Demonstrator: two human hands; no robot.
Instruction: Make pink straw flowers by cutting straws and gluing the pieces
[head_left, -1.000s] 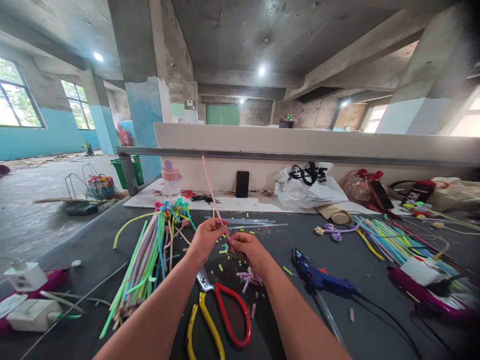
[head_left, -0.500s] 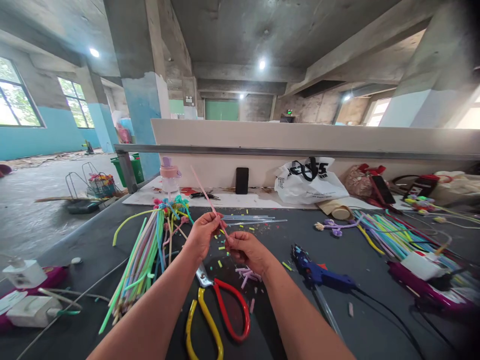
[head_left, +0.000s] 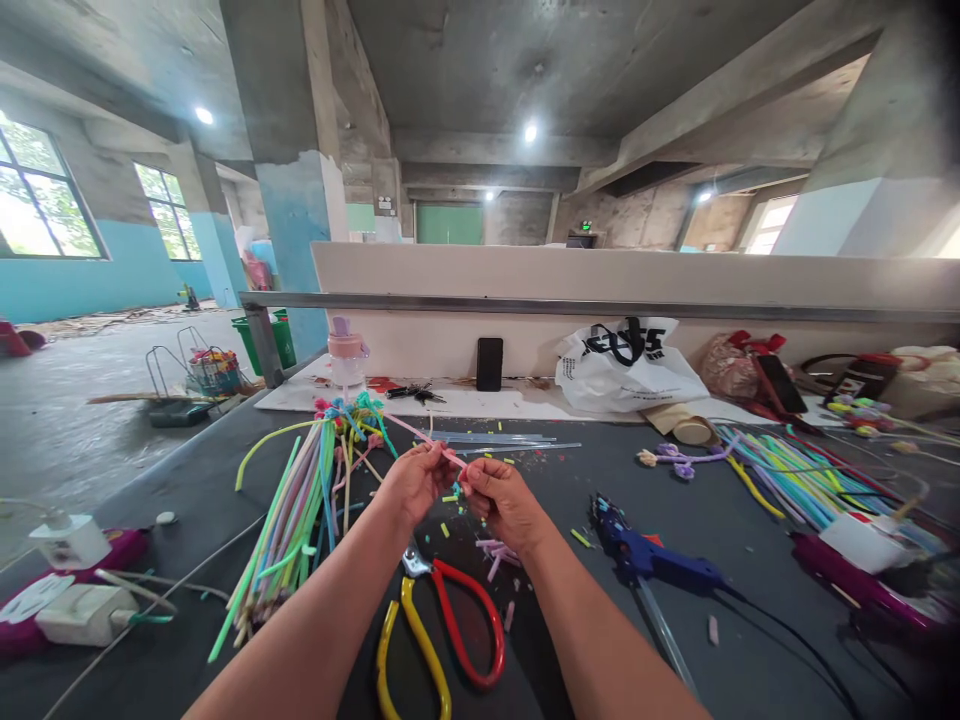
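Note:
Between my two hands runs a thin pink stem [head_left: 453,458], its long end slanting up and left past my left hand. My left hand [head_left: 417,482] pinches it between thumb and fingers. The near end is pinched by my right hand [head_left: 499,492], a short way to the right. Below my hands lie scissors with one yellow handle and one red handle [head_left: 491,625]. Lilac cut pieces [head_left: 496,550] lie under my right hand, and small yellow and teal bits are scattered around. A bundle of coloured stems [head_left: 289,530] is left of my left forearm.
A blue glue gun [head_left: 667,560] with a cord lies right. Clear sticks [head_left: 510,440] lie beyond my hands. At the back stand a bottle [head_left: 346,358], a phone [head_left: 490,364] and a white bag [head_left: 626,370]. Power strips flank both sides; more stems [head_left: 795,465] lie right.
The pink stem has swung from steeply upright to a lower slant toward the left. Both hands still pinch it close together. The whole view has shifted slightly.

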